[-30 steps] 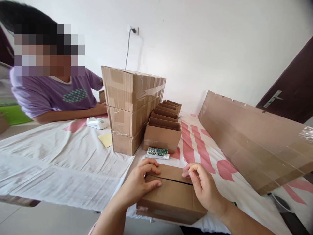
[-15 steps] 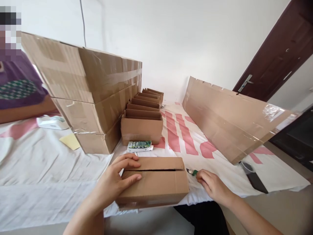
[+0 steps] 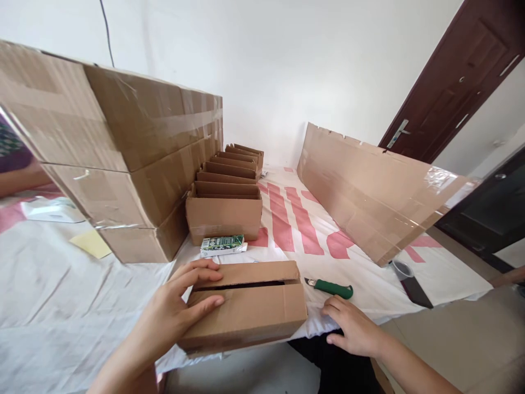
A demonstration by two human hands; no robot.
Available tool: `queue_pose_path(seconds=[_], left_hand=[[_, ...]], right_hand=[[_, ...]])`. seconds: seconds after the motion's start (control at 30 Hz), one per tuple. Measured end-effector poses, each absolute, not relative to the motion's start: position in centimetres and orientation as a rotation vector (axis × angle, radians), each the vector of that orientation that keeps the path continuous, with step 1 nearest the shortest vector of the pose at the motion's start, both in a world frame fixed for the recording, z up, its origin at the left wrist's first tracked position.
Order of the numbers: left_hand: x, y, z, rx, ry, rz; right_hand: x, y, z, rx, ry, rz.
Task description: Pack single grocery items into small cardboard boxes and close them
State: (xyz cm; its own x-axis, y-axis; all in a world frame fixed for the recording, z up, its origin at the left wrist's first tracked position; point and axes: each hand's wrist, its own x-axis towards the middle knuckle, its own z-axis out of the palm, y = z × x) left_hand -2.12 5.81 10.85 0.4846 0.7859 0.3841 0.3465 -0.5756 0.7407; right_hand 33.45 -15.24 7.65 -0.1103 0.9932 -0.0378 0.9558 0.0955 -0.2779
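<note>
Brown cardboard box [image 3: 246, 309] sits right in front of me at the edge of the white cloth [image 3: 53, 306], its top flaps [image 3: 254, 271] not quite meeting, dark slit between. My left hand [image 3: 180, 298] lies on its left end, thumb and fingers spread wide: fingers on the far flap, thumb on the near one. My right hand [image 3: 350, 324] is off the box's right side, fingers loosely curled, thumb apart from them; the green-handled cutter [image 3: 333, 289] lies just beyond the fingertips, blade end toward the box. Can't tell if they touch it. Small patterned carton [image 3: 222, 245] lies behind the box, in front of a row of open-topped boxes [image 3: 223, 216]. Taped box stack [image 3: 143, 131] on the left, big cardboard panel [image 3: 365, 189] stands on the right, clear cup [image 3: 402, 268] near its lower corner.
</note>
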Motion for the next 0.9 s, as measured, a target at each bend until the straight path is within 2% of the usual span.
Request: queue_pose_path(seconds=[0.33, 0.5, 0.57, 0.7, 0.9], left_hand=[[-2.0, 4.7, 11.5, 2.023, 0.978, 0.967], [-2.0, 4.2, 12.0, 1.858, 0.972, 1.209], [-2.6, 4.1, 12.4, 1.785, 1.005, 1.271], [-4.1, 3.5, 13.5, 1.730, 0.910, 1.180], [-4.9, 2.2, 14.5, 1.955, 0.717, 1.021]], right_hand=[[32.4, -13.5, 10.5, -1.670, -2.113, 0.131], [30.4, -12.2, 12.9, -1.442, -2.052, 0.092], [29.5, -11.5, 14.0, -1.388, -2.031, 0.107], [28.1, -10.4, 15.3, -1.330, -1.979, 0.247], [27.0, -9.9, 15.8, -1.269, -1.963, 0.423]])
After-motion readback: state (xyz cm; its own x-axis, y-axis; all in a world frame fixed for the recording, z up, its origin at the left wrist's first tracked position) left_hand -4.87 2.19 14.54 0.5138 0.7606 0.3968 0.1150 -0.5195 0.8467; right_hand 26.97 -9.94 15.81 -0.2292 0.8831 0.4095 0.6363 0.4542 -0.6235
